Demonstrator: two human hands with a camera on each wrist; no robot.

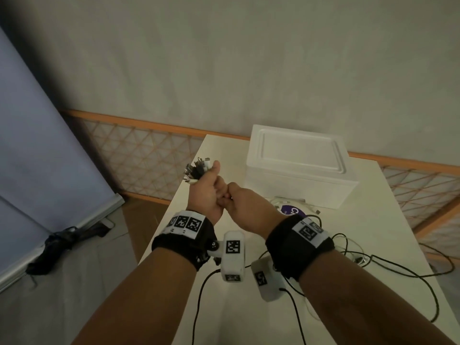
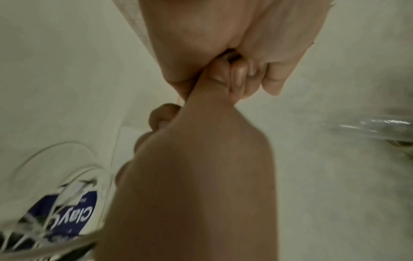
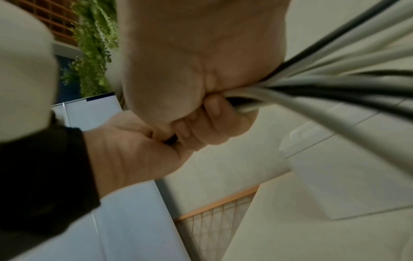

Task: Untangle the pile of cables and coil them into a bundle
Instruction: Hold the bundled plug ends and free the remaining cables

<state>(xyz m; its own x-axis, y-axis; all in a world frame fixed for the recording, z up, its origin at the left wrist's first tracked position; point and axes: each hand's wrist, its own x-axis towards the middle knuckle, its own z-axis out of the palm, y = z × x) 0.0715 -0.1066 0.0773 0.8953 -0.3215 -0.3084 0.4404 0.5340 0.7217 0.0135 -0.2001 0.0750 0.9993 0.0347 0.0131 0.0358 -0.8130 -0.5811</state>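
A pale wall (image 1: 249,58) with an orange lattice strip along its foot stands behind a cream bench (image 1: 361,245). A white box (image 1: 298,168) sits at the far end of the bench. Both hands are raised above the bench, meeting knuckle to knuckle. The left hand (image 1: 207,192) is a fist, its fingers (image 3: 214,121) clamped on a bunch of black and white cables (image 3: 324,84), whose plugs (image 1: 198,169) fan out above the thumb. The right hand (image 1: 245,207) is also curled, pinching at the same bunch just beside the left. More cables lie loose on the bench to the right, over a purple label (image 1: 292,210).
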